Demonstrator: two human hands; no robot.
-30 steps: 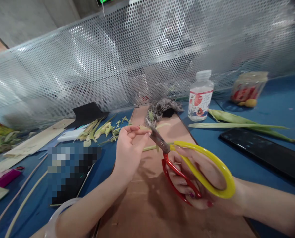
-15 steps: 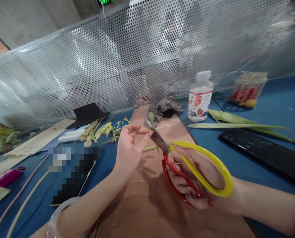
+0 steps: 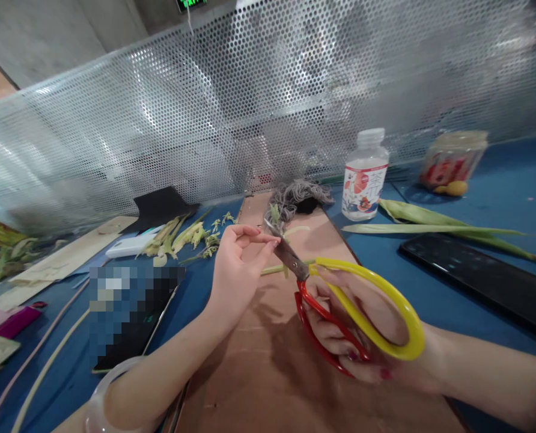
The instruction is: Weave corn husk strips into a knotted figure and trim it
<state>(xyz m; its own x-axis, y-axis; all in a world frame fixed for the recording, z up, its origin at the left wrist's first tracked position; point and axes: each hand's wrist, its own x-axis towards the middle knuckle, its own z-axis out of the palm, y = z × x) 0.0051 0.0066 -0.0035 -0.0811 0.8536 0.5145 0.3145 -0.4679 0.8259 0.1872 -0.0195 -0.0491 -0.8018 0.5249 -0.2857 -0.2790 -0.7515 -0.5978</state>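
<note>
My right hand [image 3: 340, 325] is wrapped round a pair of scissors [image 3: 300, 269] with one yellow and one red handle. The dark blades point away and up to the left, and look nearly closed. Right beside the blades, my left hand [image 3: 241, 258] is pinched, thumb against fingers; whatever it grips is too small to make out. A small pale green leafy piece [image 3: 274, 212] shows just beyond the blade tips. Under both hands lies a brown cardboard sheet [image 3: 232, 385], with a thin green stalk [image 3: 272, 269] on it behind the blades.
Grey yarn [image 3: 290, 195] lies at the cardboard's far end. To the right are a labelled bottle [image 3: 365, 180], a jar [image 3: 452, 162], green husk leaves [image 3: 412, 213] and a black phone [image 3: 479, 279]. Leaf scraps [image 3: 191, 237] and another phone [image 3: 137, 325] lie left. A perforated metal screen [image 3: 182, 120] stands behind.
Almost nothing differs. Both hands and the scissors keep nearly the same place, with only a very slight shift of the view.
</note>
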